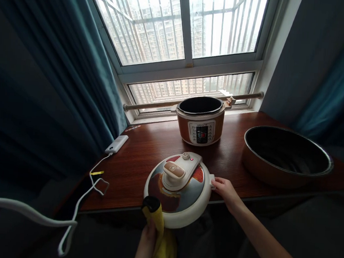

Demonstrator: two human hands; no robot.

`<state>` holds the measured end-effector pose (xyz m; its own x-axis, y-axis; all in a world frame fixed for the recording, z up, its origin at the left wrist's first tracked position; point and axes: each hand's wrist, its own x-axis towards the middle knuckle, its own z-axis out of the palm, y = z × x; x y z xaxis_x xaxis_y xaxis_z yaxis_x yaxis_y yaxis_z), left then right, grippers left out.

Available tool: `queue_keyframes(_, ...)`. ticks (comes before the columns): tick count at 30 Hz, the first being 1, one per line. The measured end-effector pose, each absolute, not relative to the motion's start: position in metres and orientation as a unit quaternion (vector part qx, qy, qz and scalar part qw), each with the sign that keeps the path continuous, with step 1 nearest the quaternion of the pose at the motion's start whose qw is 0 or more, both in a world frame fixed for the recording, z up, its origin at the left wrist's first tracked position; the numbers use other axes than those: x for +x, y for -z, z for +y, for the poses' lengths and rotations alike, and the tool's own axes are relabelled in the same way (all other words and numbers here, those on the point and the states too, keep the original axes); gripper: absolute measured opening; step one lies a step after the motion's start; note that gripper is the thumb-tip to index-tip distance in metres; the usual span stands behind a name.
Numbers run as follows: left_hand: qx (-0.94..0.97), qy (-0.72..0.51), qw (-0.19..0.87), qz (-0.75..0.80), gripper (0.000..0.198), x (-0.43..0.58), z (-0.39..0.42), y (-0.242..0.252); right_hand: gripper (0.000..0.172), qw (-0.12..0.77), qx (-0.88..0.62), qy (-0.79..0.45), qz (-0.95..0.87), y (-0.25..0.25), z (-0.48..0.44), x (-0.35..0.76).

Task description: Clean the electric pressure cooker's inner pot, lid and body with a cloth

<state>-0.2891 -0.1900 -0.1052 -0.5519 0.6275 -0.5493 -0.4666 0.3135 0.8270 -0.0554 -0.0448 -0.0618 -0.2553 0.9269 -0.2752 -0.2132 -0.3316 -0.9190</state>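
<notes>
A round white and copper cooker lid (179, 190) with a beige handle lies at the near edge of the brown wooden table (140, 158). My right hand (226, 189) grips the lid's right rim, fingers curled on it. My left hand (146, 245) is closed around a yellow cloth (161, 238) and a dark-capped object (151, 203) at the lid's near edge. The open pressure cooker base (200, 121) with its control panel stands behind the lid, near the window.
A large dark bowl-shaped pot (284, 156) sits at the table's right. A white power bank (117, 144) with a white cable (85, 189) lies at the left edge. Teal curtains (76, 67) hang on both sides. A wooden rod (156, 104) lies along the sill.
</notes>
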Motion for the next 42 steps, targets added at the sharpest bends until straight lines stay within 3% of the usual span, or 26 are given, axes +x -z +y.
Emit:
queue_keyframes(5,0.072,-0.600,0.518,0.605,0.049,-0.273,-0.195,0.106,0.037,0.377,-0.482,-0.609,-0.505,0.072,-0.028,-0.052)
queue_keyframes(11,0.095,-0.609,0.539,0.574,0.050,-0.272,-0.186,0.097,0.051,0.293,-0.568,-0.336,-0.692,0.076,-0.009,-0.047)
queue_keyframes(17,0.068,-0.631,0.543,0.550,0.042,-0.266,-0.181,0.101,0.045,0.362,-0.584,-0.225,-0.691,0.077,-0.020,-0.039)
queue_keyframes(24,0.044,-0.654,0.524,0.544,0.039,-0.262,-0.182,0.112,0.030,0.455,-0.525,-0.269,-0.667,0.087,-0.090,-0.033)
queue_keyframes(31,0.030,-0.607,0.523,0.597,0.038,-0.260,-0.207,0.099,0.023,0.448,-0.498,-0.390,-0.632,0.131,-0.175,-0.028)
queue_keyframes(33,0.021,-0.612,0.472,0.634,0.037,-0.264,-0.215,0.090,0.023,0.436,-0.480,-0.416,-0.637,0.138,-0.188,-0.025)
queue_keyframes(37,0.119,-0.612,0.236,0.745,0.036,-0.280,-0.217,0.069,0.020,0.407,-0.443,-0.434,-0.670,0.135,-0.197,-0.023)
queue_keyframes(40,0.318,-0.508,0.055,0.799,0.038,-0.290,-0.198,0.054,0.020,0.393,-0.425,-0.430,-0.693,0.125,-0.197,-0.025)
queue_keyframes(42,0.445,-0.406,-0.012,0.798,0.037,-0.288,-0.177,0.050,0.023,0.390,-0.415,-0.420,-0.707,0.119,-0.198,-0.029)
